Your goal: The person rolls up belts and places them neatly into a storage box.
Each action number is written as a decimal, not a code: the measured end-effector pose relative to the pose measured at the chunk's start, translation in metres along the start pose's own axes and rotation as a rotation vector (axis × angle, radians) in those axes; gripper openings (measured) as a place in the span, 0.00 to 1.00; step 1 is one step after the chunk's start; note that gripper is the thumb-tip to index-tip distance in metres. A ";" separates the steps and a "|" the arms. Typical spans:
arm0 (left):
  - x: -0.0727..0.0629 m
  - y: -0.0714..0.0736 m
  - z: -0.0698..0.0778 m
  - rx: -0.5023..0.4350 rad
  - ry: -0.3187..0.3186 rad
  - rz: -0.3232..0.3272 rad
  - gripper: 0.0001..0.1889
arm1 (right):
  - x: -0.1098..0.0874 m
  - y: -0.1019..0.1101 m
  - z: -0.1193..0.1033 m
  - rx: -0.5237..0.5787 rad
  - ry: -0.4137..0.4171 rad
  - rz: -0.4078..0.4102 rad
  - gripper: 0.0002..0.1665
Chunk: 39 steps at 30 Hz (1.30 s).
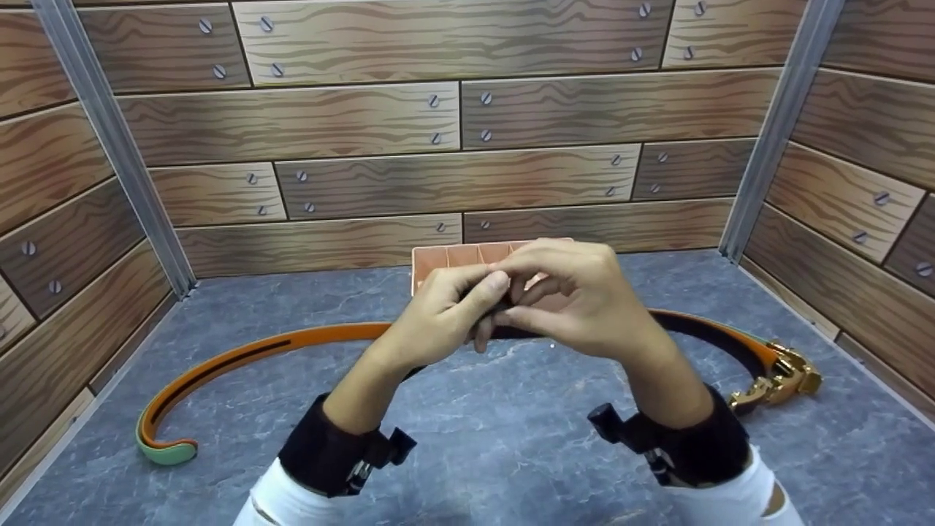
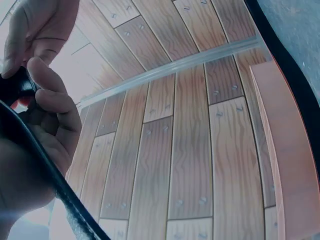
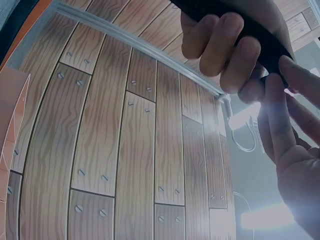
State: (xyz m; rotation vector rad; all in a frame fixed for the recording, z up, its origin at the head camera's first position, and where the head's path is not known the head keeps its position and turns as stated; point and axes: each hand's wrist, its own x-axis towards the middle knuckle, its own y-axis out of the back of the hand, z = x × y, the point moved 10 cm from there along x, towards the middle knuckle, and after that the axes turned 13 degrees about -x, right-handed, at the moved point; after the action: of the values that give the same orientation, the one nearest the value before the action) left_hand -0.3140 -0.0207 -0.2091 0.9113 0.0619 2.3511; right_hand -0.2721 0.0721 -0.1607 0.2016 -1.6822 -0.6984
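Observation:
My left hand [image 1: 449, 314] grips a black leather-like strap [image 3: 272, 57], its fingers curled round it in the right wrist view. A length of the strap [image 2: 55, 182] trails down past the left palm in the left wrist view. My right hand [image 1: 577, 292] meets the left one, thumb and fingertips pinching the strap's end. In the head view the fingers mostly hide the held part. Behind both hands, a long curved belt [image 1: 321, 334], orange and black with a green tip, lies on the table. Its gold buckle [image 1: 789, 376] rests at the right.
A pink compartmented tray [image 1: 431, 257] stands behind the hands near the back wall, partly hidden by them. Wood-pattern panels [image 1: 365, 117] enclose the grey marbled table [image 1: 497, 446] at the back and sides. Black camera bands [image 1: 325, 453] circle both wrists.

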 end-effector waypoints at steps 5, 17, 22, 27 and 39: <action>0.001 0.003 0.001 0.124 -0.003 0.084 0.13 | -0.001 -0.002 -0.007 -0.200 0.100 -0.025 0.23; -0.001 -0.010 0.008 0.272 0.004 -0.040 0.12 | -0.009 0.001 -0.014 -0.317 0.250 -0.048 0.22; -0.008 -0.019 0.023 -0.115 -0.073 -0.183 0.14 | -0.003 0.016 0.002 0.147 0.150 0.019 0.21; -0.008 -0.015 0.033 -0.235 -0.217 -0.104 0.26 | -0.003 0.013 0.007 0.452 0.119 0.057 0.24; -0.004 -0.014 0.018 -0.149 -0.106 -0.053 0.37 | -0.003 0.012 0.007 0.227 0.063 0.143 0.27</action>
State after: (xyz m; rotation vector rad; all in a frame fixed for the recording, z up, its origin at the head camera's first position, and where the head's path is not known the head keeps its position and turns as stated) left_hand -0.2932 -0.0149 -0.2012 0.9477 -0.1289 2.2220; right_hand -0.2745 0.0860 -0.1574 0.2579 -1.6958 -0.3902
